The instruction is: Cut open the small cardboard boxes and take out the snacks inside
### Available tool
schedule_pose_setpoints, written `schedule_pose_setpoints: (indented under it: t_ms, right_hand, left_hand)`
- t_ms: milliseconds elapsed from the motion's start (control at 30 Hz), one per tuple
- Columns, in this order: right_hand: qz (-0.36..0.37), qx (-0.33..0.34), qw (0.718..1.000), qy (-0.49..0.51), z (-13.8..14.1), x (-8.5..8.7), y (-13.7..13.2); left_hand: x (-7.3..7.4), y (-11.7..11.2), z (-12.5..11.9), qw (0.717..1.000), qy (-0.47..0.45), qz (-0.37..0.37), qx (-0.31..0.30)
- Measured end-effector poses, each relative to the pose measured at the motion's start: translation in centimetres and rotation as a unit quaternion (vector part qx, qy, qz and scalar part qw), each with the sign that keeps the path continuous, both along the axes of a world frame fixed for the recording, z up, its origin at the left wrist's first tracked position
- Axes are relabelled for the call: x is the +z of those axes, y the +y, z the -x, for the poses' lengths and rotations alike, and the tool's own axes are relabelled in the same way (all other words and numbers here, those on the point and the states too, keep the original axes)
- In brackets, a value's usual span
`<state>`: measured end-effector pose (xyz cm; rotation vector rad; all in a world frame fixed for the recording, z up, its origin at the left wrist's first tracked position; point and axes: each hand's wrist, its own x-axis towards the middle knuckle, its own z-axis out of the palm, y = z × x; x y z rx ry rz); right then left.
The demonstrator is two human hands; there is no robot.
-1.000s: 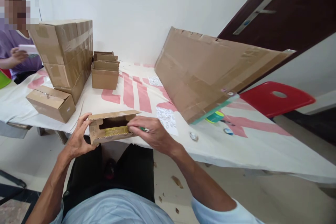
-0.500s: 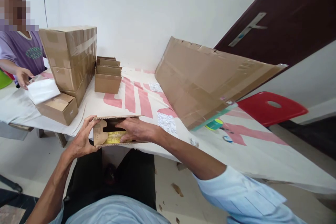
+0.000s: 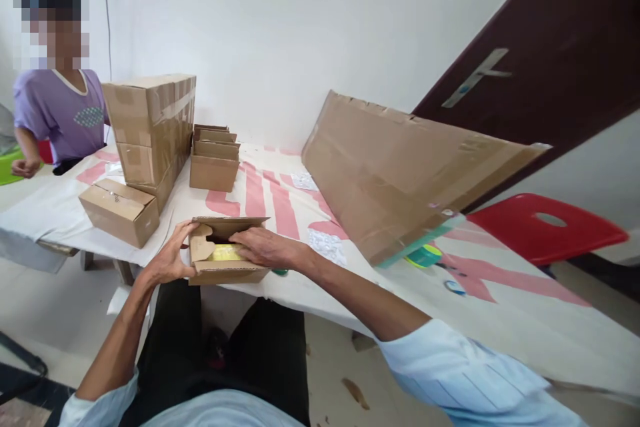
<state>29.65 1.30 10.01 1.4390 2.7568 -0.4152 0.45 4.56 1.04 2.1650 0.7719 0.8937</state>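
Note:
A small cardboard box with its top open is at the table's front edge, above my lap. My left hand is closed around the left end of this box, thumb low on the near side and fingers at the far corner. Inside, a yellow packet shows beside a folded-in end flap. My right hand reaches over the box's right end, its fingers bent down into the opening beside the yellow packet. Those fingertips are partly hidden, and what they grip cannot be made out.
Left stand stacked taped cartons, a closed carton and several open boxes. A large cardboard sheet leans at the right, near tape rolls and a red stool. A person in purple is at far left.
The box has tipped so that more of its near side shows. My right fingers have bent further in. The other person's hand has left the white sheet on the closed carton, and that sheet is gone from there.

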Motion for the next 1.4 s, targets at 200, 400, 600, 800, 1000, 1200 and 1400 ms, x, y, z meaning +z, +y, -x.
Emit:
schedule_pose_setpoints:
  t_ms: [200, 400, 600, 800, 1000, 1200, 1400]
  right_hand:
    - [0.126, 0.018, 0.990, 0.063, -1.1, -0.4, 1.0]
    - [0.094, 0.008, 0.993, 0.075, -1.1, -0.7, 1.1]
    - [0.090, 0.011, 0.992, 0.090, -1.6, -0.8, 0.9]
    - [0.105, 0.015, 0.992, 0.072, -1.8, -1.0, 1.6]
    - [-0.036, 0.003, 0.996, 0.080, -1.7, -0.9, 0.9]
    - [-0.191, -0.059, 0.948, 0.246, -4.9, 2.6, 0.2]
    - [-0.168, -0.148, 0.859, 0.461, -6.6, 5.8, -0.4]
  left_hand:
    - [-0.4, 0.4, -0.6, 0.999, -0.008, 0.040, -0.004]
    - [-0.5, 0.3, -0.8, 0.998, -0.019, 0.052, -0.003]
    - [-0.7, 0.7, -0.8, 0.998, -0.015, 0.055, -0.006]
    - [-0.1, 1.3, -1.1, 0.998, 0.007, 0.065, -0.008]
    - [0.2, 1.9, -0.9, 0.998, -0.005, 0.057, -0.008]
    - [0.1, 2.7, -1.2, 0.998, -0.018, 0.067, 0.001]
    - [1.3, 3.0, -1.0, 1.000, 0.012, 0.027, 0.006]
